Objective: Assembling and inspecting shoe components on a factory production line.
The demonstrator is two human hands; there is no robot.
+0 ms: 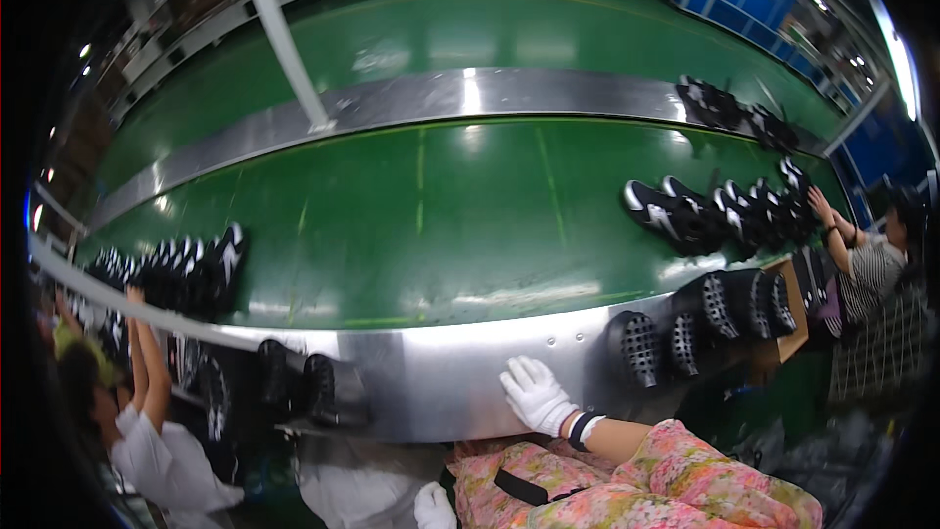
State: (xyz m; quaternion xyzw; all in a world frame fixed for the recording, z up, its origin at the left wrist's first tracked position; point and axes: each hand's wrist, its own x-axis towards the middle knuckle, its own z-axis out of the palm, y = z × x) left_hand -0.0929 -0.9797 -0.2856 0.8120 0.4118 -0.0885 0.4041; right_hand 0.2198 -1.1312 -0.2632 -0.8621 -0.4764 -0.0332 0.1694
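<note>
My right hand, in a white glove with a dark band at the wrist, rests on the bare metal ledge of the conveyor. Its fingers lie stretched out, with nothing in them. Low in the view, my left hand, also white-gloved, hangs below the ledge beside my floral clothing; its fingers are too unclear to read. Black studded shoe soles stand on the ledge to the right of my right hand. More black shoe parts sit on the ledge at the left.
The green conveyor belt carries black-and-white shoes at right and a row of shoes at left. A person reaches to shoes at right, another at left. A metal post rises from the far rail.
</note>
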